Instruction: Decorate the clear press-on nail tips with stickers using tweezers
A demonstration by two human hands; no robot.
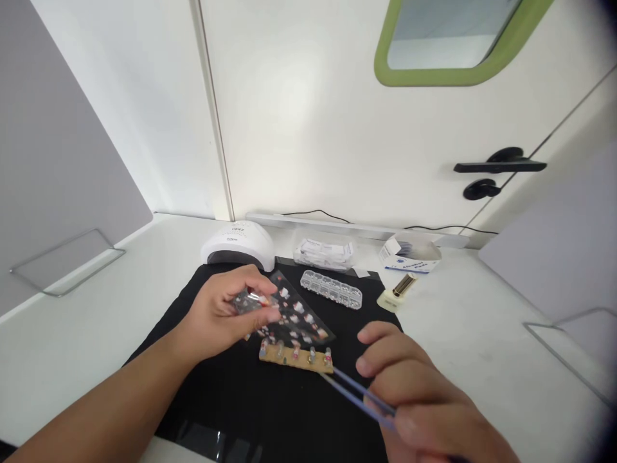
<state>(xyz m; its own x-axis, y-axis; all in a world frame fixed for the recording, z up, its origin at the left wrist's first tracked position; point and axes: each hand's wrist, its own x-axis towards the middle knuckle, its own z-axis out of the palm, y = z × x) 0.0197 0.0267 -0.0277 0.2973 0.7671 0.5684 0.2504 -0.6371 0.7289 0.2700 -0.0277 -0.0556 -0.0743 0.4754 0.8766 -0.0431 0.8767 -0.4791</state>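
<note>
Black mat | left hand grip pinching sticker sheet | right hand grip holding tweezers, angled toward wooden strip

Black mat, white lamp, lilac tweezers (pale), green-rimmed window

White wall, green-framed window, white table
</note>
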